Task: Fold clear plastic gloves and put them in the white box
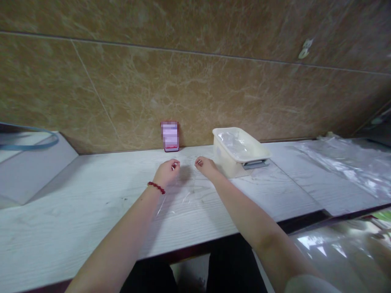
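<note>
My left hand (166, 172), with a red bead bracelet (156, 187) at its wrist, is closed with thumb and fingertips pinched together. Opposite it, a short gap away, my right hand (206, 167) is pinched in the same way. A thin clear plastic bag (185, 200) lies between and below them on the white table, visible mostly by its glints. Its upper edge seems to run into both pinches, though it is faint there. Just right of my right hand stands a cream plastic bin (227, 160) with clear plastic (233, 140) inside.
A phone (171, 136) leans upright on the tiled wall behind my hands. At left is a white box (36, 167) with a blue strap (30, 146). Clear plastic sheeting (351, 162) is piled at right. The white table (76, 219) ends in a dark front edge near my legs.
</note>
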The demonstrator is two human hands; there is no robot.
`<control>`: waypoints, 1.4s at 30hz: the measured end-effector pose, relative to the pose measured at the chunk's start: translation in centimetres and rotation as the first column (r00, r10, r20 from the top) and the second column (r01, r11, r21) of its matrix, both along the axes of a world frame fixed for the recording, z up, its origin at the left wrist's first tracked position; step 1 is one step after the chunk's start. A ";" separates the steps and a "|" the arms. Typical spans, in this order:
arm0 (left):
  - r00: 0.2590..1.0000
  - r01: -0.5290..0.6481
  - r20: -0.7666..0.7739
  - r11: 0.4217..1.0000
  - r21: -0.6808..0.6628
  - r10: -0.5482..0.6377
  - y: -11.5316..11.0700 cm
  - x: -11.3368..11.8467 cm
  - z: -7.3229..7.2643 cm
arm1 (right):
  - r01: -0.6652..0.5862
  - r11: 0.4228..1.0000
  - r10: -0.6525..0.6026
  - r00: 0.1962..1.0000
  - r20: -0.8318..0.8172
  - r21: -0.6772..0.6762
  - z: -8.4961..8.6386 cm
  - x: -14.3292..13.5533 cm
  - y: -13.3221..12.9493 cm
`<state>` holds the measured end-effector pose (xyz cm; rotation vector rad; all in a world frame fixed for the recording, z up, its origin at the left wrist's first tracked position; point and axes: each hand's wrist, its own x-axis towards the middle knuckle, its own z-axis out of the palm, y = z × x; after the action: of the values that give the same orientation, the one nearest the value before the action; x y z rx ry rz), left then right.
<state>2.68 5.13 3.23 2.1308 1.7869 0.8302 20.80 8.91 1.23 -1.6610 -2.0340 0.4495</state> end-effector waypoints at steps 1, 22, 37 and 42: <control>1.000 0.015 -0.023 1.000 -0.004 -0.015 -0.2 0.1 -0.2 | -0.006 1.000 0.007 1.000 -0.026 0.015 0.0 0.1 0.1; 0.976 0.012 0.220 0.999 -0.034 -0.004 -1.0 -0.1 -1.8 | -0.194 0.918 0.249 0.961 -0.123 0.347 0.4 -1.6 -1.1; 0.880 0.115 0.475 0.981 -0.155 -0.028 -0.6 0.5 -2.4 | -0.279 0.891 0.342 0.931 -0.128 0.358 0.3 -2.3 -2.0; 0.906 0.088 0.423 0.986 -0.138 -0.022 -0.5 0.3 -2.5 | -0.316 0.871 0.365 0.929 -0.063 0.376 0.4 -2.6 -2.4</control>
<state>3.01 4.61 0.78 1.7314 1.5053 1.0095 18.22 6.49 1.65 -1.0304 -2.1585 0.2693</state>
